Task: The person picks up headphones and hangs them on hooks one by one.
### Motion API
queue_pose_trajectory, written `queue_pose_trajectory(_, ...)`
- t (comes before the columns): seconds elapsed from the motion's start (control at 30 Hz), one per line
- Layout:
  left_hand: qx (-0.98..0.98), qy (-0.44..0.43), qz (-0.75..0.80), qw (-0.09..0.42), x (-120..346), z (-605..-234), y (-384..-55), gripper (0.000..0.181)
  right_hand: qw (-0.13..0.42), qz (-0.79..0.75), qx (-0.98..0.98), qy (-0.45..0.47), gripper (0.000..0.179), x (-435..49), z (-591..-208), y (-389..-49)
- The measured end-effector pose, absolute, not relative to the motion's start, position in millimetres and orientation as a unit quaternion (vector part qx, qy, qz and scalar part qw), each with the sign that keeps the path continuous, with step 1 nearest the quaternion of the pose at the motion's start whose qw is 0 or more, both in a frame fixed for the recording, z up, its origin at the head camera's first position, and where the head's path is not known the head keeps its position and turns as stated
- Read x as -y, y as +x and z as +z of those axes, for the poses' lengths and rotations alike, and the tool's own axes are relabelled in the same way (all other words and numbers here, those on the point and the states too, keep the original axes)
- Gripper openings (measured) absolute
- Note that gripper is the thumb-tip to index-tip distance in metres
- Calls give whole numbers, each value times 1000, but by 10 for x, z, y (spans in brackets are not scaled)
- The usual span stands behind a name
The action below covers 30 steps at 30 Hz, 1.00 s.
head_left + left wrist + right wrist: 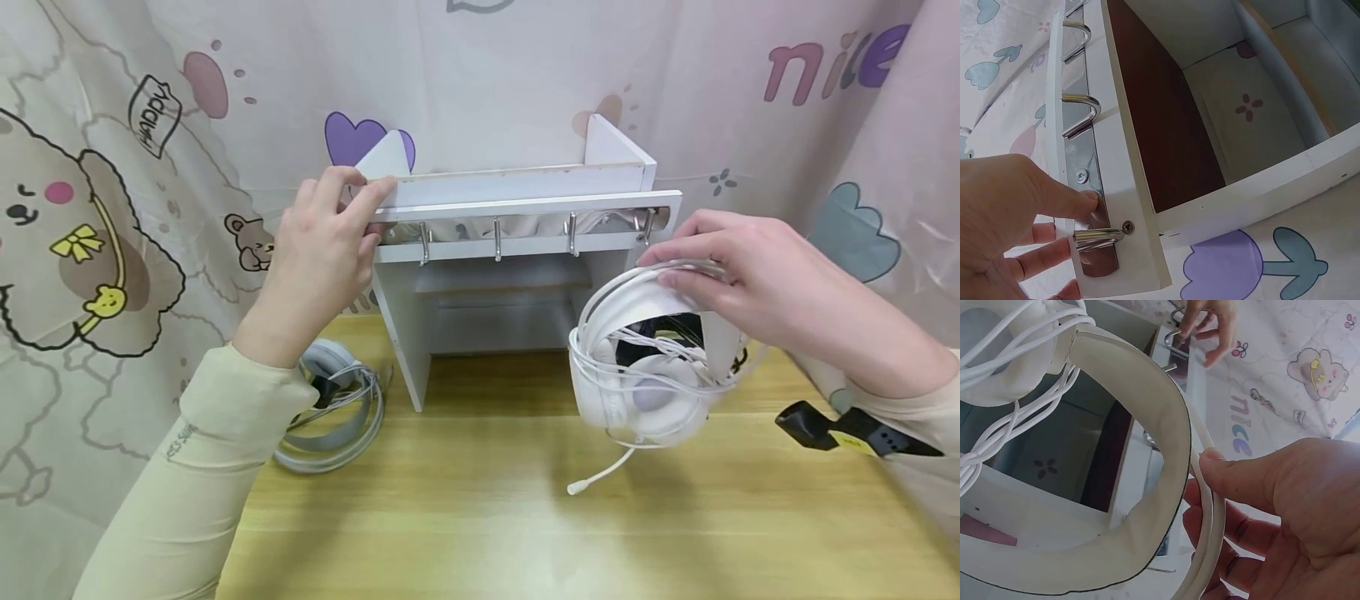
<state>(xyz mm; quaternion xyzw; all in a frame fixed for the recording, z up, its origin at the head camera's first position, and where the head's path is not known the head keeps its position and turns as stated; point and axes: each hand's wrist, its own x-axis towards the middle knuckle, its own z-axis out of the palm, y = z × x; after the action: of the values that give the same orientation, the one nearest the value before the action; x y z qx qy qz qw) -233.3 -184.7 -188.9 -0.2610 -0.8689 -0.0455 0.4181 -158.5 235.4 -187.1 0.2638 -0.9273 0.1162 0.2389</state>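
My right hand pinches the headband of a white headset between thumb and fingers. The headset hangs in front of the right side of a white shelf unit, its microphone boom pointing down. White cable is wound around its ear cups. Along the shelf's front runs a hook rail with several metal hooks. My left hand grips the rail's left end, the thumb pressing on its metal strip beside the end hook.
A second headset, grey-white with a coiled cable, lies on the wooden table left of the shelf, partly hidden by my left sleeve. Printed curtain hangs close behind the shelf and at both sides.
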Motion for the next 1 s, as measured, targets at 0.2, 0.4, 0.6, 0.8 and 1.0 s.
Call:
queue_pose_trajectory(0.2, 867, -262, -44, 421, 1861, -1927, -2343, 54, 232, 120, 925, 276, 30, -2256, -1786, -1643)
queue_pose_trajectory(0.4, 866, -261, -47, 424, 1864, -1930, -2337, 54, 232, 124, 918, 296, 25, -2201, -1675, -1770)
queue_pose_trajectory(0.6, 864, -262, -45, 428, 1857, -1923, -2338, 53, 221, 124, 921, 296, 26, -2182, -1612, -1860)
queue_pose_trajectory(0.8, 865, -260, -45, 427, 1854, -1926, -2333, 53, 207, 124, 922, 303, 26, -2113, -1581, -1911)
queue_pose_trajectory(1.0, 865, -258, -44, 429, 1855, -1932, -2338, 52, 192, 130, 922, 311, 26, -2041, -1573, -1951)
